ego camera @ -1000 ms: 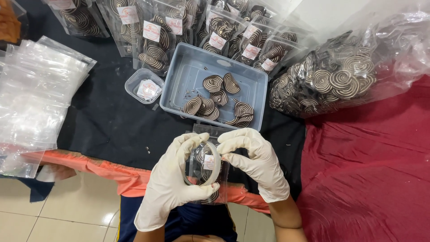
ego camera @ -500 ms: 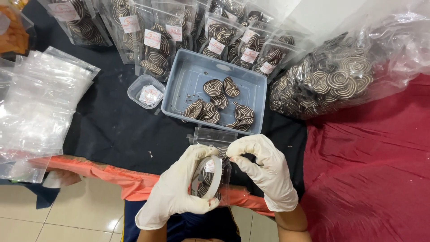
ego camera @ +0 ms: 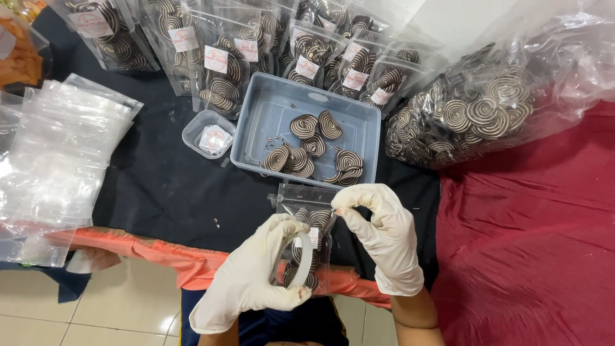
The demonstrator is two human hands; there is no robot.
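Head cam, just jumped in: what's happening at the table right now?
A person in white gloves holds a small clear pouch of brown-and-cream spiral cookies above the table edge. The left hand grips its lower part and the right hand pinches its top corner. Beyond it sits a grey tray with loose spiral cookies, filled pouches standing behind it, empty bags stacked to the left, and a big bag of cookies to the right.
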